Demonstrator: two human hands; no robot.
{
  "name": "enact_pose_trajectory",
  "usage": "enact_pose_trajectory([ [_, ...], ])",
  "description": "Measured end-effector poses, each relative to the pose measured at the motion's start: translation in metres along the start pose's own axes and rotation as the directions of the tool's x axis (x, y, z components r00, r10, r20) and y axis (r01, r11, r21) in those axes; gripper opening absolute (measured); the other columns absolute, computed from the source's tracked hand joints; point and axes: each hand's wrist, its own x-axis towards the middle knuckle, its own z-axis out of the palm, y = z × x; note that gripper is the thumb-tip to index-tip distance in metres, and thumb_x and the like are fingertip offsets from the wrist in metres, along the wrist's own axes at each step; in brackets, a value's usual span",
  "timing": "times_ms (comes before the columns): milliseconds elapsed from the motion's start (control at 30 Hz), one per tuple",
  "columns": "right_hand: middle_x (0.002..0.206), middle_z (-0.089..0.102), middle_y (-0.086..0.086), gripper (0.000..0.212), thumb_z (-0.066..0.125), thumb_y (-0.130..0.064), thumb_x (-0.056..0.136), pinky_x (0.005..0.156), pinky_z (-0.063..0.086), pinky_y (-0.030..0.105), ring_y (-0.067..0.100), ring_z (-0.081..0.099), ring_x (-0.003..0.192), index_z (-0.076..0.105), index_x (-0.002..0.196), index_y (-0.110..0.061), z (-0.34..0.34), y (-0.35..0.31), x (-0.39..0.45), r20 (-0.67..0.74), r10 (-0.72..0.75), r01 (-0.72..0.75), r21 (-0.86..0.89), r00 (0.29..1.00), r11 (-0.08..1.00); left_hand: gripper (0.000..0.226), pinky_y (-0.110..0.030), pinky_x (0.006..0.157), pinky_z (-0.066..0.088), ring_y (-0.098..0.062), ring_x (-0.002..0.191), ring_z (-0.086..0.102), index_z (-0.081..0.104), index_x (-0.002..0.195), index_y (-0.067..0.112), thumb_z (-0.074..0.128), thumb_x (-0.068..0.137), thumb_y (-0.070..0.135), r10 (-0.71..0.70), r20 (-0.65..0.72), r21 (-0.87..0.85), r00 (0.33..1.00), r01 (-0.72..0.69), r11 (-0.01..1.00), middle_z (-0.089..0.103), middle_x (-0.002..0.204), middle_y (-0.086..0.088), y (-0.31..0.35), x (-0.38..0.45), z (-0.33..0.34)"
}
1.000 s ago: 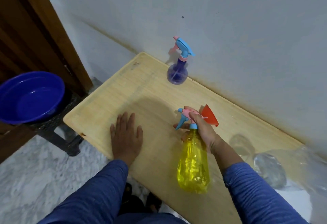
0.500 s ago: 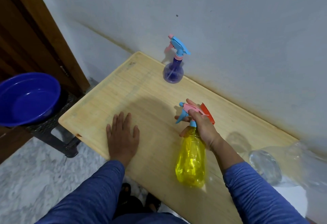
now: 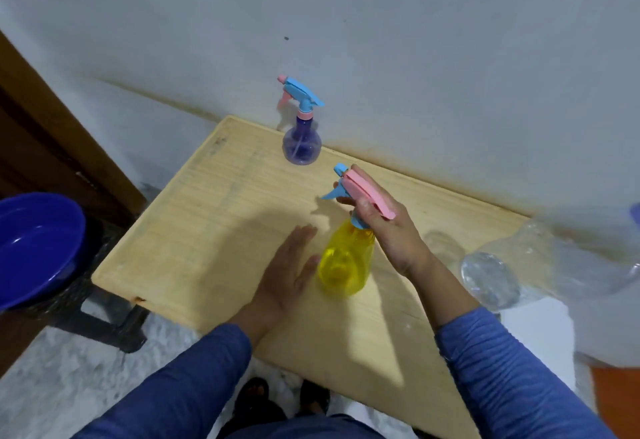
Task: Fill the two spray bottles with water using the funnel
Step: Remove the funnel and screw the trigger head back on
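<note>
Right hand (image 3: 388, 230) grips yellow spray bottle (image 3: 346, 262) neck, left hand (image 3: 291, 276) flat beside it

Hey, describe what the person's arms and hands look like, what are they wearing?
Both arms wear long blue sleeves of ribbed, wrinkled fabric reaching the wrists. The left hand and right hand are bare: no gloves, and no rings, watch or bracelets show.

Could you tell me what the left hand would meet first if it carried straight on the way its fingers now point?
Probably the yellow spray bottle. The left hand lies open, fingers pointing up and right, thumb close beside the bottle's body. From one view depth is unclear, so the fingertips might instead pass just left of its neck.
</note>
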Motion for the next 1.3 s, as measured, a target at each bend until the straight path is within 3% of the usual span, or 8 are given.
enact_pose_trajectory([
  [100, 0.105, 0.062, -0.013, 0.046, 0.057, -0.049, 0.083, 0.085, 0.045, 0.015, 0.000, 0.054, 0.099, 0.049, 0.127, -0.041, 0.003, 0.002, -0.015, -0.072, 0.011, -0.013, -0.029, 0.997, 0.999, 0.062, -0.005, 0.106, 0.017, -0.002, 0.133, 0.030, 0.028, 0.137, 0.031, 0.030, 0.087, 0.067, 0.062, 0.142, -0.113, 0.988, -0.046, 0.993, 0.033, 0.143, 0.009, 0.013, 0.005, 0.001],
  [200, 0.130, 0.057, -0.017, 0.057, 0.062, -0.062, 0.073, 0.103, 0.044, 0.036, 0.015, 0.049, 0.127, 0.051, 0.127, -0.047, 0.007, 0.014, -0.030, -0.154, 0.016, -0.022, -0.037, 0.988, 0.999, 0.072, -0.003, 0.103, 0.018, 0.000, 0.128, 0.032, 0.031, 0.139, 0.025, 0.027, 0.084, 0.071, 0.100, 0.196, -0.119, 0.975, -0.078, 0.990, 0.037, 0.142, 0.005, 0.012, 0.008, 0.000],
  [367, 0.129, 0.061, 0.004, 0.066, 0.069, -0.043, 0.071, 0.104, 0.042, 0.049, 0.017, 0.056, 0.121, 0.055, 0.129, -0.014, 0.035, 0.043, -0.057, -0.405, 0.091, -0.091, 0.019, 0.910, 0.996, 0.075, 0.002, 0.096, 0.023, 0.012, 0.119, 0.032, 0.036, 0.138, 0.017, 0.032, 0.084, 0.069, 0.168, 0.223, -0.173, 0.960, -0.130, 0.976, 0.039, 0.134, 0.009, 0.011, 0.011, -0.004],
  [567, 0.135, 0.056, -0.005, 0.061, 0.068, -0.035, 0.077, 0.105, 0.043, 0.044, 0.010, 0.052, 0.125, 0.043, 0.132, -0.047, 0.073, 0.066, -0.077, -0.631, 0.141, -0.170, 0.015, 0.763, 0.985, 0.087, -0.004, 0.090, 0.029, 0.004, 0.119, 0.039, 0.035, 0.142, 0.019, 0.028, 0.078, 0.077, 0.126, 0.266, -0.232, 0.956, -0.063, 0.971, 0.042, 0.133, 0.012, 0.013, 0.011, -0.006],
  [667, 0.133, 0.057, -0.002, 0.061, 0.069, -0.013, 0.082, 0.105, 0.043, 0.041, 0.011, 0.053, 0.123, 0.045, 0.124, -0.050, 0.083, 0.058, -0.071, -0.713, 0.101, -0.112, 0.031, 0.694, 0.993, 0.066, -0.010, 0.085, 0.036, -0.002, 0.113, 0.050, 0.040, 0.139, 0.023, 0.041, 0.082, 0.055, 0.060, 0.259, -0.274, 0.964, 0.013, 0.962, 0.051, 0.129, 0.011, 0.022, 0.012, -0.007],
  [800, 0.128, 0.058, -0.011, 0.060, 0.067, -0.004, 0.082, 0.100, 0.046, 0.023, -0.002, 0.056, 0.115, 0.049, 0.122, -0.044, 0.085, 0.042, -0.059, -0.744, 0.075, -0.001, 0.099, 0.664, 0.995, 0.051, -0.030, 0.103, 0.041, -0.011, 0.123, 0.051, 0.041, 0.138, 0.028, 0.051, 0.088, 0.033, 0.012, 0.168, -0.387, 0.986, 0.055, 0.920, 0.050, 0.137, 0.008, 0.031, 0.018, -0.014],
  [1067, 0.127, 0.058, -0.009, 0.060, 0.064, 0.001, 0.083, 0.089, 0.049, 0.015, -0.008, 0.059, 0.103, 0.048, 0.130, -0.032, 0.047, -0.011, 0.008, -0.712, -0.057, 0.129, 0.047, 0.700, 0.991, 0.050, -0.026, 0.103, 0.041, -0.001, 0.122, 0.049, 0.043, 0.136, 0.037, 0.060, 0.090, 0.024, -0.025, 0.078, -0.532, 0.997, 0.063, 0.844, 0.052, 0.137, 0.008, 0.067, 0.092, -0.046],
  [1300, 0.137, 0.053, -0.005, 0.059, 0.063, -0.008, 0.082, 0.107, 0.042, 0.037, 0.013, 0.053, 0.124, 0.047, 0.136, -0.023, -0.001, -0.003, 0.079, -0.637, -0.113, 0.103, -0.053, 0.762, 0.993, 0.059, -0.039, 0.108, 0.038, -0.004, 0.128, 0.044, 0.042, 0.134, 0.042, 0.065, 0.083, 0.020, -0.059, 0.059, -0.544, 0.997, 0.082, 0.835, 0.049, 0.140, 0.007, 0.066, 0.167, -0.027],
])
